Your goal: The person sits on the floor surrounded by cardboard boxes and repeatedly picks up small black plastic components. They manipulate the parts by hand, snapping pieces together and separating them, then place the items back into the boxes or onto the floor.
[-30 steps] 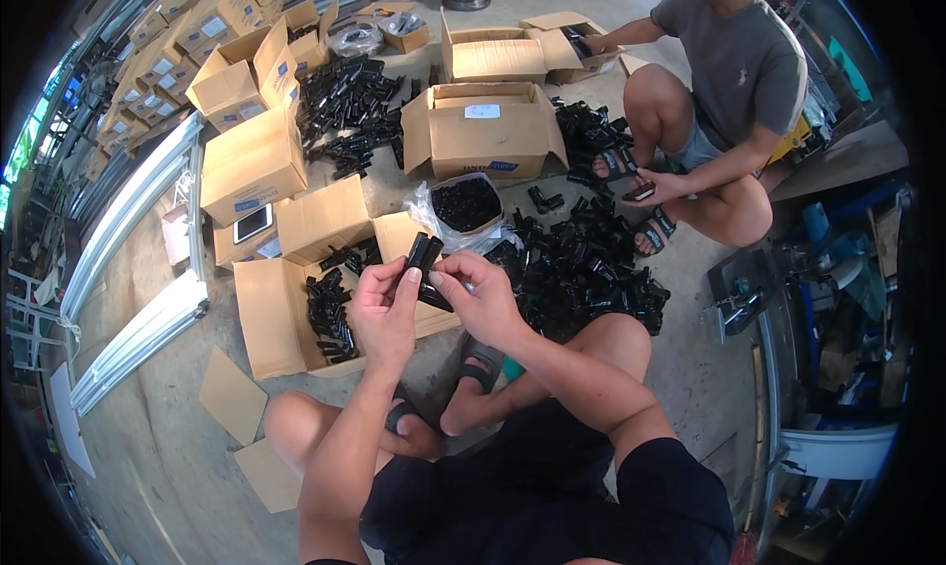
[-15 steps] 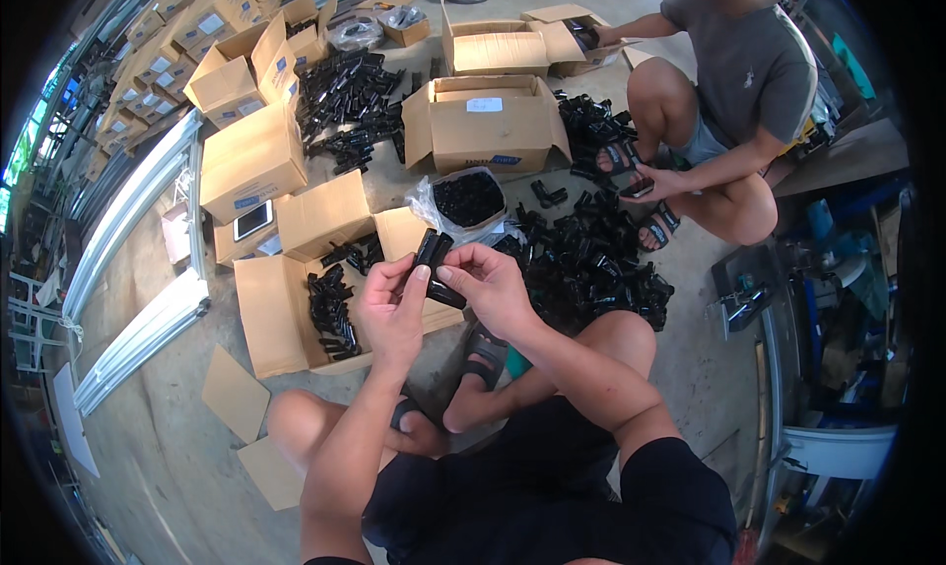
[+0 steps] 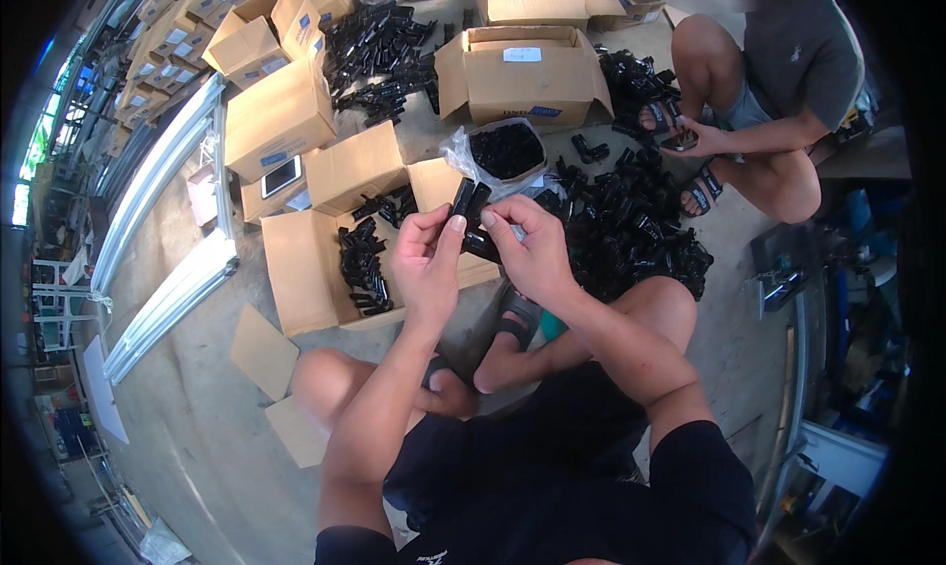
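In front of me, both hands hold one glossy black tubular pipe fitting point(image 3: 470, 200), raised above an open carton. My left hand point(image 3: 426, 262) is closed on its left side, the thumb pressed along a tube. On the other side my right hand point(image 3: 534, 245) pinches at it; whether a small part lies between those fingertips is hidden. Below and left, the open carton point(image 3: 296, 279) holds rows of similar black fittings point(image 3: 363, 265). A plastic-lined box of small black parts point(image 3: 507, 149) stands just beyond my hands. To its right spreads a loose heap of black elbow fittings point(image 3: 631, 225).
Across the heap a co-worker point(image 3: 788, 72) sits low, one hand point(image 3: 698, 139) around a dark piece. More cartons point(image 3: 537, 77) and another pile point(image 3: 379, 58) lie farther off. A tablet point(image 3: 282, 177) rests on a carton at left, near pale metal profiles point(image 3: 168, 309).
The whole view has shifted, so things sit farther right and higher in the picture. Both my hands still grip the black fitting; its hold looks nearly the same.
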The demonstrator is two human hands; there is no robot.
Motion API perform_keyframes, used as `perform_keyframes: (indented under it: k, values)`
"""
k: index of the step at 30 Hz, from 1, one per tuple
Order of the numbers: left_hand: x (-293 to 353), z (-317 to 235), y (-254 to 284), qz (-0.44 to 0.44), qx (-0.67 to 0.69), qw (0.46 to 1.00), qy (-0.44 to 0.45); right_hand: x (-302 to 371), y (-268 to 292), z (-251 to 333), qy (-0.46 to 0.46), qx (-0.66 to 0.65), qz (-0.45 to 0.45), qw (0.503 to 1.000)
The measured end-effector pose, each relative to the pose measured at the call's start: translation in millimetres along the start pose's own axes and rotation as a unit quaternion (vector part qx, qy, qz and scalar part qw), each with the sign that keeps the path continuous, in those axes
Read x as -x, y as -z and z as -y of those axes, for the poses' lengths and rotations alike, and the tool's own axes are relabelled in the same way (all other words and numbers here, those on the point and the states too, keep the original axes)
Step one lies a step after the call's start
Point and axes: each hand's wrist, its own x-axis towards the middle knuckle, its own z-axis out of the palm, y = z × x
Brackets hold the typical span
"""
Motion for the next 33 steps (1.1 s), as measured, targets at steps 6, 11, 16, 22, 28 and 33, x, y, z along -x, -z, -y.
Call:
perform_keyframes:
  k: [6, 11, 16, 22, 28, 33]
  values:
    - [-3.4, 2.9, -1.5, 0.007, 0.012, 1.0, 0.022, -0.4, 5.3, 5.0, -0.127, -0.117, 0.052, 0.984]
    - [-5.5, -3.4, -1.8, 0.017, 0.034, 0.997, 0.071, -4.9, 6.9, 2.4, -0.029, -0.044, 0.02, 0.998]
    - [-6.8, -2.5, -0.6, 0.042, 0.063, 0.995, 0.063, -8.2, 14.5, 6.0, -0.079, -0.043, 0.066, 0.994]
    - [-5.5, -6.8, -0.3, 0.032, 0.067, 0.995, 0.07, -5.2, 11.0, 9.0, -0.086, -0.055, 0.069, 0.992]
    - [-7.4, -10.2, 3.1, 0.046, 0.058, 0.994, 0.077, -4.7, 13.3, 12.3, -0.073, -0.054, 0.067, 0.994]
    - [-6.0, -7.5, 4.7, 0.032, 0.091, 0.992, 0.082, -3.2, 8.8, 7.3, -0.084, -0.099, 0.056, 0.99]
